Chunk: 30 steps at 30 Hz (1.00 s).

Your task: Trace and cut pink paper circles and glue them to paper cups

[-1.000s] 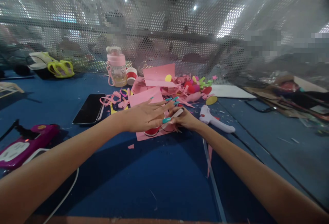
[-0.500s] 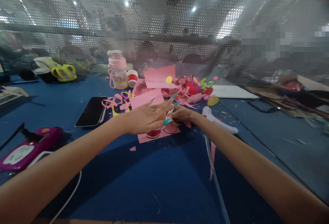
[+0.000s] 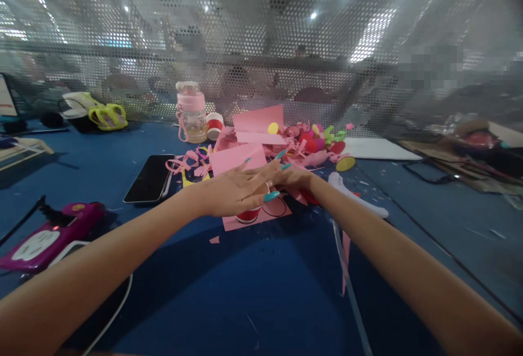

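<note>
My left hand (image 3: 241, 190) lies palm down over a red paper cup (image 3: 248, 216), fingers stretched out and apart, with long teal nails. Only the cup's lower edge shows beneath the palm, on a sheet of pink paper (image 3: 229, 225). A round dark outline is visible on that sheet, right of the cup. My right hand (image 3: 292, 177) is just beyond and right of the left one. Its fingers are hidden behind the left hand, so whether they hold anything does not show. Something red sits under the right wrist.
Behind the hands are pink sheets (image 3: 259, 122) and a pile of paper scraps (image 3: 314, 143). A pink-lidded bottle (image 3: 192, 114) and another cup (image 3: 214, 126) stand left of them. A black phone (image 3: 150, 179), purple power strip (image 3: 53, 236) and white glue gun (image 3: 355, 197) lie around.
The view has shifted slightly, so everything appears a little farther right. The left thumb and fingers have moved slightly, and more of the drawn outline shows beside the cup.
</note>
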Tool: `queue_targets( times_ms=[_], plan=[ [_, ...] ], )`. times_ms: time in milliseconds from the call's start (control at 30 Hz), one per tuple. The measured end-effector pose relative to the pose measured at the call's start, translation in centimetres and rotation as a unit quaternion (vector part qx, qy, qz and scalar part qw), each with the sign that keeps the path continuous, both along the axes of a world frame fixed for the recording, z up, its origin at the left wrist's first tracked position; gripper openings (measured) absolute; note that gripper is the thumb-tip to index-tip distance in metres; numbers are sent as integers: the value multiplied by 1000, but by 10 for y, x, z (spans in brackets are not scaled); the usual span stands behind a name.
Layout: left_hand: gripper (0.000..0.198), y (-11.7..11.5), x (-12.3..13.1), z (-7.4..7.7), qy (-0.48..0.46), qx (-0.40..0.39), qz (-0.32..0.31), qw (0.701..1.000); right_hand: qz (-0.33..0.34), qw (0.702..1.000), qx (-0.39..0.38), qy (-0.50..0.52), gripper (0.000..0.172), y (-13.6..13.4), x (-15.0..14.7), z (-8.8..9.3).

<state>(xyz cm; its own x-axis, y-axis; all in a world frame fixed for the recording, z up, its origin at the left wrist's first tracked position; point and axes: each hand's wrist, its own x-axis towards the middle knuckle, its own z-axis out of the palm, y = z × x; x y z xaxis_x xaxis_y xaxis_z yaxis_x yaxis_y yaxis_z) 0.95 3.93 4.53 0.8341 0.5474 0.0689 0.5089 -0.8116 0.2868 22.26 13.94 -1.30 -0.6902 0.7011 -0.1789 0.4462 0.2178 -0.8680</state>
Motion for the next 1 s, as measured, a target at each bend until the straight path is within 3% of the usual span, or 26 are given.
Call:
queue_targets(
  times_ms=[233, 367, 667, 1000],
  plan=[
    [67, 0, 0, 1, 9, -5, 4, 1000, 2, 992, -127, 4, 31, 1, -2, -1],
    [65, 0, 0, 0, 23, 1, 8, 1000, -11, 991, -129, 20, 30, 0, -4, -1],
    [63, 2, 0, -2, -3, 13, -16, 1000, -77, 992, -73, 75, 29, -30, 2, 9],
    [60, 3, -3, 0, 0, 31, -48, 998, -96, 987, 91, 95, 29, -96, 6, 18]
  ],
)
